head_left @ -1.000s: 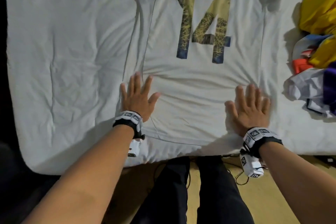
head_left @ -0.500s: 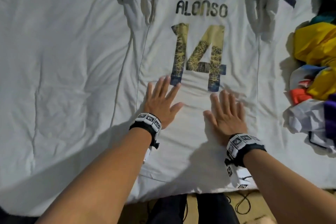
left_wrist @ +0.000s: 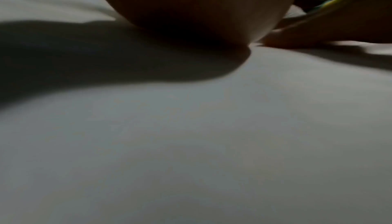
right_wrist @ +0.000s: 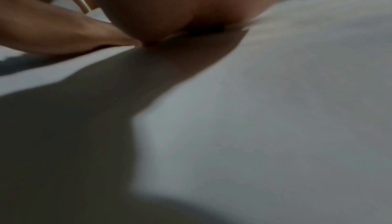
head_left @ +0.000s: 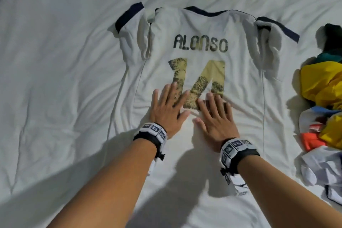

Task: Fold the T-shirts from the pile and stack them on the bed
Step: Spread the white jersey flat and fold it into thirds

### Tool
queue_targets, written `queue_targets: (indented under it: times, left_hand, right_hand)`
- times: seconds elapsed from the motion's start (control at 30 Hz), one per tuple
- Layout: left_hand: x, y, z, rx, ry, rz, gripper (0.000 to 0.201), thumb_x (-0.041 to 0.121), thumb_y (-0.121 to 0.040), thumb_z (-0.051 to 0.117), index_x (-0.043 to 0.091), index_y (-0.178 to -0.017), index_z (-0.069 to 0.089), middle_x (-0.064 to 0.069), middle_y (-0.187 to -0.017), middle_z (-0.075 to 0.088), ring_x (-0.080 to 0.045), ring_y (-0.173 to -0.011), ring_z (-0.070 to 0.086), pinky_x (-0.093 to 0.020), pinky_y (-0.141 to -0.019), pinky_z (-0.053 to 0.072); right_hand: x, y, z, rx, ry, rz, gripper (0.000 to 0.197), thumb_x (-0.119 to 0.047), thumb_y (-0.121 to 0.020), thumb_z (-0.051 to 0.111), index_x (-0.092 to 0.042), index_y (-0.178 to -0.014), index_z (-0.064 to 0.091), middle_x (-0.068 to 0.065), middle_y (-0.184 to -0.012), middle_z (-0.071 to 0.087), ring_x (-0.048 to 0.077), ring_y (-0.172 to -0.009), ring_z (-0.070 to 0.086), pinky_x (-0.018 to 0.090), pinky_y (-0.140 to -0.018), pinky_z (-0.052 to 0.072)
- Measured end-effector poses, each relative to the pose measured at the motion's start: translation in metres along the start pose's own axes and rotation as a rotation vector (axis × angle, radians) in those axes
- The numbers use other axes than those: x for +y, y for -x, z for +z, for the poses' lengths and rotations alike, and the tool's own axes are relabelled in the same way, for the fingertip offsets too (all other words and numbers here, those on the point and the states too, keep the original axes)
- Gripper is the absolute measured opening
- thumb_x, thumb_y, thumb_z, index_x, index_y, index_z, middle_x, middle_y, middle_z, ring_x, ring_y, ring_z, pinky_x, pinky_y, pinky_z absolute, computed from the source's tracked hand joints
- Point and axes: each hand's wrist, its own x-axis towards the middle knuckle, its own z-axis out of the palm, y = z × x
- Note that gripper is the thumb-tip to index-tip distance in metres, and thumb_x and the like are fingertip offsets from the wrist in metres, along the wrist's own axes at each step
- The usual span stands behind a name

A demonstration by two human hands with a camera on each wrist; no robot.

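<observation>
I see a rumpled white bed sheet filling the frame. White "ALONSO 14" jersey lies flat at centre; left hand and right hand press it, fingers straight, released. Multicoloured clothes pile at right edge.

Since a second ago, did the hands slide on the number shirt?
Yes. The left hand and right hand slid up the white shirt and closer together, from near its hem onto the bottom of the gold 14.
</observation>
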Motion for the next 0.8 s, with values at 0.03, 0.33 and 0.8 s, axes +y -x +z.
queue_targets:
  times: [0.03, 0.33, 0.8]
  left_hand:
    - [-0.013, -0.005, 0.000, 0.016, 0.004, -0.029, 0.069, 0.067, -0.102, 0.008, 0.037, -0.160, -0.016, -0.009, -0.168, -0.021, -0.030, -0.156, -0.016, -0.062, -0.122, -0.003]
    - [-0.028, -0.085, -0.054, 0.041, 0.060, -0.009, 0.073, 0.062, -0.103, 0.013, 0.029, -0.159, -0.021, -0.016, -0.164, -0.029, -0.035, -0.152, -0.023, -0.058, -0.123, -0.012]
    - [-0.033, -0.193, -0.081, 0.093, 0.025, 0.086, 0.073, 0.060, -0.104, 0.014, 0.029, -0.159, -0.021, -0.015, -0.164, -0.031, -0.034, -0.153, -0.024, -0.056, -0.125, -0.007]
  right_hand:
    - [0.014, -0.003, -0.002, 0.001, 0.009, 0.024, 0.064, -0.063, -0.103, 0.004, -0.037, -0.158, -0.017, -0.002, -0.165, -0.029, 0.021, -0.151, -0.029, 0.051, -0.125, -0.008]
    - [0.058, -0.068, -0.059, 0.119, -0.038, 0.233, 0.071, -0.063, -0.102, 0.004, -0.027, -0.159, -0.018, 0.012, -0.164, -0.027, 0.033, -0.152, -0.025, 0.052, -0.124, -0.011]
    - [0.071, -0.164, -0.109, 0.126, -0.029, 0.099, 0.070, -0.063, -0.103, 0.007, -0.032, -0.156, -0.026, 0.008, -0.163, -0.032, 0.031, -0.151, -0.028, 0.054, -0.124, -0.008]
